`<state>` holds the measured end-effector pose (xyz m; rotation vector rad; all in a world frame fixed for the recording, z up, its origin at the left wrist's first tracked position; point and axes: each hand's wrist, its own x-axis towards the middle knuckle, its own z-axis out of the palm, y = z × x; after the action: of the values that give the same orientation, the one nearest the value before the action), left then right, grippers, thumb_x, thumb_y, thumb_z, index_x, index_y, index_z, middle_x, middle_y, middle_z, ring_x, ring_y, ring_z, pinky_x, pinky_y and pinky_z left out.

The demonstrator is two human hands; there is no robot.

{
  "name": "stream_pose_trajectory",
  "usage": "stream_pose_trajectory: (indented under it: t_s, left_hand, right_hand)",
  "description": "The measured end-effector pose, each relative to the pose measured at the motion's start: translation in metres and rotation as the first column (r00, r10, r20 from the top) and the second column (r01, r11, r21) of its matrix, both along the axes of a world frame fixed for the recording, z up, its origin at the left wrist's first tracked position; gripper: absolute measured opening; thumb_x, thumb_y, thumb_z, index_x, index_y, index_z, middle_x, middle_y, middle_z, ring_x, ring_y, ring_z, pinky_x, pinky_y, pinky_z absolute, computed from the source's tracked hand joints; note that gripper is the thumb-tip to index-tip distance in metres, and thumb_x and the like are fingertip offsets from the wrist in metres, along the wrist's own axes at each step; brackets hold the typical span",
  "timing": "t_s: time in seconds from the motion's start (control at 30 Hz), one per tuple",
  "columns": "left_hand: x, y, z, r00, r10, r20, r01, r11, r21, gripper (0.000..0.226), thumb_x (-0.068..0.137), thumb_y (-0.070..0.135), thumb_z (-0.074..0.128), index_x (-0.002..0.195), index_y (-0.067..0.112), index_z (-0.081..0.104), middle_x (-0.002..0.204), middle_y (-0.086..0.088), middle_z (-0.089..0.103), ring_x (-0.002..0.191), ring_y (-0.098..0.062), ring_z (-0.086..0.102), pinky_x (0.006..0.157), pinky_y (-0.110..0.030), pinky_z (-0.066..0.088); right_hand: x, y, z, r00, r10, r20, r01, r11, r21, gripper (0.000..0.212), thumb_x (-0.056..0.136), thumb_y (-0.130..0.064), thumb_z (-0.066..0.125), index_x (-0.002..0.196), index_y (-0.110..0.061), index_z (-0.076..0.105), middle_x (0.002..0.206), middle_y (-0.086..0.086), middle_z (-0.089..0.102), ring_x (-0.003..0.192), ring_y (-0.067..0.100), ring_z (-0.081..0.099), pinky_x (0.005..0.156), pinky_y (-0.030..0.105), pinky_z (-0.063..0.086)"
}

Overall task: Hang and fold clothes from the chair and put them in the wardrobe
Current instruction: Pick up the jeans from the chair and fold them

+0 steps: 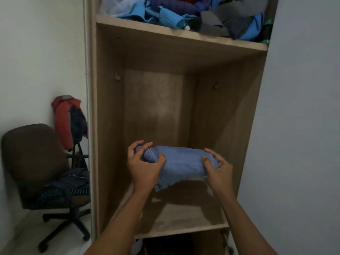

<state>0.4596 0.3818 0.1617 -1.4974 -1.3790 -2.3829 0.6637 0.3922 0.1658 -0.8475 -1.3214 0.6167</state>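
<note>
While the left grip curls fingers and thumb round one end of the folded blue jeans, the right grip clasps the other end. The bundle is held in the air inside the wardrobe, above its shelf board. A heap of blue and grey clothes fills the shelf overhead. Left of the wardrobe stands a brown chair with dark striped clothes on its seat.
</note>
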Motion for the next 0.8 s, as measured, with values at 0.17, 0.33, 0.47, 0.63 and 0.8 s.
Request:
stream_pose_trajectory:
  t_s: [0.17,0.33,0.47,0.63,0.8]
  left_hand:
    - [-0.017,0.070,-0.011,0.998,0.065,-0.018,-0.066,0.996,-0.060,0.040,0.065,0.006,0.085,0.099,0.022,0.071,0.120,0.005,0.051,0.107,-0.005,0.053,0.091,-0.018,0.045]
    - [-0.039,0.140,-0.004,0.986,0.147,-0.082,-0.150,0.988,-0.034,0.037,0.062,0.010,0.083,0.096,0.021,0.072,0.116,0.003,0.053,0.098,0.008,0.050,0.088,-0.013,0.042]
    - [-0.055,0.199,-0.003,0.962,0.218,-0.166,-0.220,0.975,0.002,0.035,0.060,0.018,0.076,0.094,0.009,0.074,0.112,-0.006,0.055,0.100,0.000,0.050,0.090,-0.002,0.035]
    - [-0.070,0.252,-0.050,0.948,0.225,-0.226,-0.251,0.963,-0.096,0.036,0.066,0.035,0.069,0.093,0.012,0.072,0.111,-0.004,0.056,0.098,-0.018,0.059,0.090,-0.013,0.043]
    - [-0.067,0.242,-0.096,0.918,0.200,-0.342,-0.298,0.917,-0.263,0.032,0.059,0.025,0.082,0.088,0.019,0.071,0.111,0.004,0.057,0.101,-0.007,0.051,0.095,-0.005,0.031]
  right_hand:
    - [-0.021,0.081,-0.009,0.998,0.019,0.056,-0.018,0.999,-0.029,0.022,0.094,-0.014,0.064,0.111,-0.027,0.066,0.102,-0.016,0.064,0.090,-0.012,0.057,0.076,0.000,0.043]
    - [-0.043,0.165,-0.009,0.994,0.090,0.064,-0.089,0.996,-0.028,0.025,0.093,-0.008,0.063,0.115,-0.020,0.067,0.102,-0.012,0.064,0.085,-0.013,0.059,0.076,0.000,0.042]
    - [-0.065,0.236,-0.015,0.993,0.100,-0.070,-0.101,0.995,-0.007,0.026,0.079,0.001,0.068,0.103,-0.011,0.070,0.095,0.001,0.070,0.079,-0.014,0.064,0.073,0.006,0.048]
    - [-0.080,0.299,-0.050,0.991,0.125,-0.037,-0.130,0.978,-0.162,0.032,0.081,0.015,0.067,0.099,-0.011,0.069,0.099,0.007,0.069,0.074,-0.012,0.064,0.066,0.006,0.048]
    - [-0.074,0.298,-0.099,0.990,0.130,0.063,-0.106,0.949,-0.298,0.022,0.075,-0.011,0.072,0.091,-0.027,0.070,0.097,-0.005,0.069,0.086,0.000,0.062,0.068,0.006,0.045]
